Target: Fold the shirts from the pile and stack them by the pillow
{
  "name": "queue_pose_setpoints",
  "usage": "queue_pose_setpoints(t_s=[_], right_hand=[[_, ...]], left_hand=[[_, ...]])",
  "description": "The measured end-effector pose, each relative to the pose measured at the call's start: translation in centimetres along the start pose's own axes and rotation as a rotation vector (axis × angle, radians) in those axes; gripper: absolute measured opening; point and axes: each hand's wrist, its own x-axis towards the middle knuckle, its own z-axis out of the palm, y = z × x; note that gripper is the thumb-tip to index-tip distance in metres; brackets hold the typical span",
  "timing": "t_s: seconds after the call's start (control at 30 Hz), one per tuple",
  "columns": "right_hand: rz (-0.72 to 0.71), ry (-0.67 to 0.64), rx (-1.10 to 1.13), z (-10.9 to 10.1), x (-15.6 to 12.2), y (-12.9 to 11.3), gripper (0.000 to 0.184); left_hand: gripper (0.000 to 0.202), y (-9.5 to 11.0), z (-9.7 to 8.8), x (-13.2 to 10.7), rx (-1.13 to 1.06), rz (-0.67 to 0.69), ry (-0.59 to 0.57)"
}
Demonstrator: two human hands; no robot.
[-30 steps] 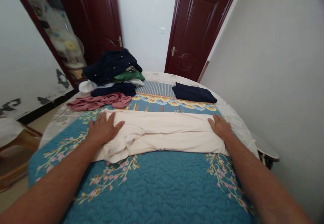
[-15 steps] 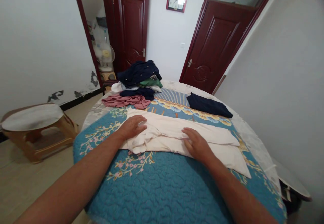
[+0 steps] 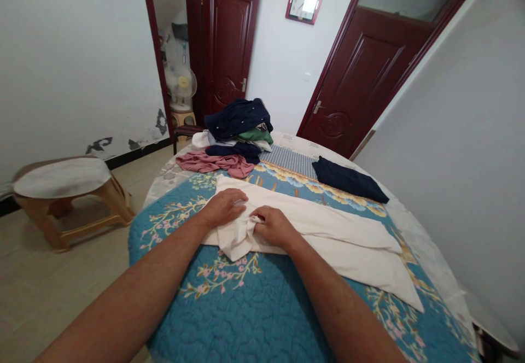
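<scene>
A cream-white garment lies folded into a long strip across the blue floral quilted cover. My left hand rests flat on its left end, fingers stretched out. Just beside it, my right hand pinches a bunched fold of the cloth, with thumb and fingers closed. The gathered part hangs slightly over the garment's near edge. Toward the right the strip is flatter, in two overlapping layers. Whether the garment is a shirt or trousers I cannot tell.
At the table's far left is a pile of clothes, with a pink garment at its near side. A folded dark navy garment lies far right. A stool stands left; a fan is behind. Walls and doors surround the table.
My right hand has moved left along the garment and closed on a fold near my left hand. The bunched cloth is lifted a little. The camera view has shifted slightly.
</scene>
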Motion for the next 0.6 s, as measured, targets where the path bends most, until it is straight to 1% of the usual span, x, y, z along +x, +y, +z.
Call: queue_pose_setpoints(t_s=[0.03, 0.07, 0.1, 0.17, 0.23, 0.4, 0.47, 0.57, 0.6], right_hand=[[0.013, 0.001, 0.058, -0.2, 0.0, 0.2, 0.030], [0.045, 0.032, 0.109, -0.4, 0.0, 0.5, 0.021], [0.096, 0.089, 0.152, -0.6, -0.1, 0.8, 0.017], [0.214, 0.231, 0.210, -0.8, -0.1, 1.5, 0.017], [0.294, 0.325, 0.234, -0.7, -0.2, 2.1, 0.019], [0.311, 0.386, 0.296, -0.3, -0.2, 2.7, 0.014], [0.352, 0.427, 0.344, -0.3, -0.1, 2.8, 0.013], [0.397, 0.478, 0.424, -0.3, 0.1, 2.9, 0.013], [0.397, 0.485, 0.444, -0.3, 0.1, 2.9, 0.014]], left_hand=[[0.034, -0.1, 0.0, 0.0, -0.011, -0.001, 0.000], [0.033, -0.1, 0.0, 0.1, -0.021, -0.002, 0.000], [0.033, -0.2, 0.0, 0.1, -0.028, -0.001, -0.003], [0.033, -0.3, -0.1, 0.2, -0.040, 0.002, -0.015], [0.032, -0.4, -0.2, 0.2, -0.059, 0.002, -0.024], [0.039, 0.5, -1.4, -0.2, -0.149, 0.055, -0.091], [0.049, 1.1, -1.9, -0.4, -0.138, 0.070, -0.127], [0.078, 2.0, -2.3, -0.7, -0.073, 0.101, -0.175], [0.084, 2.3, -2.3, -0.8, -0.064, 0.120, -0.182]])
